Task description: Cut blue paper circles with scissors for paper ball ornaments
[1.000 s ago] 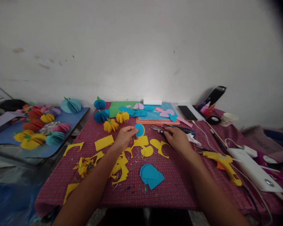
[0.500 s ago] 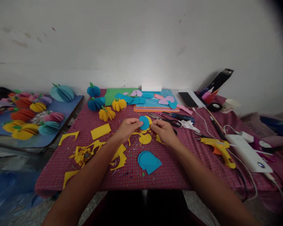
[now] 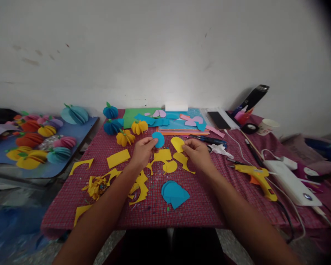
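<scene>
Left of the table (image 3: 198,213), paper pumpkins (image 3: 30,147) lie on a blue board. Above the table's middle, the left hand (image 3: 142,151) pinches a blue disc (image 3: 158,139) at its fingertips. Just right of it, apart, the right hand (image 3: 197,154) pinches a yellow disc (image 3: 177,144). Yellow scraps (image 3: 165,162) lie under both. Right of the hands, a glue gun (image 3: 256,176) rests on the table.

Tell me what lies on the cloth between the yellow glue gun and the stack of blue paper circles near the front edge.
In the head view, the stretch between the glue gun and the blue circles is bare red checked cloth; only the person's right forearm crosses above it.
</scene>
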A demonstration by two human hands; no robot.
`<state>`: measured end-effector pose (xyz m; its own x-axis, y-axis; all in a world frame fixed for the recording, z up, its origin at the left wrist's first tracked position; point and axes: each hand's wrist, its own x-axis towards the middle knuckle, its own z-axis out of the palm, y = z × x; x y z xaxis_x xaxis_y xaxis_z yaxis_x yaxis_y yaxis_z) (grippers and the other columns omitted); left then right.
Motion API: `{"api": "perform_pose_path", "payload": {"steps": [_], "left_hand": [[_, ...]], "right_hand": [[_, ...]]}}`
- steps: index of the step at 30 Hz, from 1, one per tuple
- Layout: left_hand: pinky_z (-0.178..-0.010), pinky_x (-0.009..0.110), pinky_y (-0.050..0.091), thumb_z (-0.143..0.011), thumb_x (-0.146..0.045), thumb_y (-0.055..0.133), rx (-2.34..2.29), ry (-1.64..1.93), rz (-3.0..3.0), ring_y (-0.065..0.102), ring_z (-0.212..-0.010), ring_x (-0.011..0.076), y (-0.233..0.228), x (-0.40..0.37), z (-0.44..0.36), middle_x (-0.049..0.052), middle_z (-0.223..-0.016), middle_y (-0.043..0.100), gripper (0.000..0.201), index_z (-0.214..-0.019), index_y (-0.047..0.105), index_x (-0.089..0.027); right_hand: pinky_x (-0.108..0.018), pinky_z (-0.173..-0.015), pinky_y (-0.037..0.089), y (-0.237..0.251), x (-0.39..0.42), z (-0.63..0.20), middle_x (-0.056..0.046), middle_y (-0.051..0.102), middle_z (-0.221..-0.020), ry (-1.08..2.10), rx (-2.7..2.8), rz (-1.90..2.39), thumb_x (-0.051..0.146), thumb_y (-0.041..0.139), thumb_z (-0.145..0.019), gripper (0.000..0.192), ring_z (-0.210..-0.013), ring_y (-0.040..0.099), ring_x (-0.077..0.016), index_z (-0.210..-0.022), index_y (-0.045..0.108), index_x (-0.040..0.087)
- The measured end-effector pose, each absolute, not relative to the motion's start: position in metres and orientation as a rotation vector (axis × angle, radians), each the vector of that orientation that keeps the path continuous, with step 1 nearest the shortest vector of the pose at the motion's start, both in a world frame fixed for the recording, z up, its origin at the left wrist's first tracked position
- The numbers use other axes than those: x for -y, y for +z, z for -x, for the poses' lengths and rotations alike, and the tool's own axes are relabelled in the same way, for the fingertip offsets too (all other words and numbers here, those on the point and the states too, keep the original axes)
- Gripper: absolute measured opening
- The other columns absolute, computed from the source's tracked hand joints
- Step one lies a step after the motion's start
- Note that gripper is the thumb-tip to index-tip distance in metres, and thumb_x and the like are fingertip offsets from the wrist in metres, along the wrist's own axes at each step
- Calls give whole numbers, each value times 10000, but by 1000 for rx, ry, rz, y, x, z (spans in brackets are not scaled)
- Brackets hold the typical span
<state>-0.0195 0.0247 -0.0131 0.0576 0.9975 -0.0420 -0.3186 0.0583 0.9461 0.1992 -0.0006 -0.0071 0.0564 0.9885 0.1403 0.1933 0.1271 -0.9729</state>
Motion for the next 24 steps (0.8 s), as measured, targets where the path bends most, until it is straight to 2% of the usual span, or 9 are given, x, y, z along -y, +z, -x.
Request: {"api": "perform_pose_path", "payload": {"steps": [6,12,14,19,21,24], "left_hand": [[-567,251,485,-635,-412,783,-992,1347,-905,591,-570,119,-14,-31,25,18,-688,637,331,-784,649,-149],[-555,245,486,-634,-392,784,-989,1346,-895,592,-557,118,-16,-31,24,13,-674,632,311,-769,634,-156],[-562,249,491,-638,-386,781,-980,1344,-896,591,-555,116,-17,-32,24,12,-675,632,302,-764,629,-158],[-557,245,489,-644,-387,778,-997,1313,-924,595,-555,117,-18,-32,25,12,-675,636,297,-775,635,-162],[-550,241,485,-653,-390,772,-1000,1298,-935,598,-560,119,-18,-32,25,11,-670,636,290,-772,635,-164],[-552,241,485,-655,-389,771,-999,1303,-928,600,-560,119,-18,-32,25,11,-674,638,290,-774,632,-164]], "right_hand": [[-215,-463,343,-14,-4,-206,31,539,-600,864,1539,1342,299,576,-792,131,-505,474,-109,-744,582,177],[-223,-510,362,-10,-5,-212,7,597,-653,756,1753,1448,272,548,-791,146,-568,509,-122,-715,617,169],[-223,-514,379,-5,-3,-217,3,608,-663,867,1784,1434,277,553,-784,146,-567,526,-122,-727,626,164],[-203,-431,363,3,7,-221,22,593,-616,1381,1907,1321,312,576,-780,160,-463,514,-101,-820,625,165],[-195,-418,351,4,9,-220,27,589,-600,1396,1971,1319,310,584,-774,153,-448,507,-95,-814,621,168],[-197,-442,361,5,5,-225,20,609,-611,1225,1992,1390,288,562,-774,128,-477,530,-101,-785,616,172]]}}
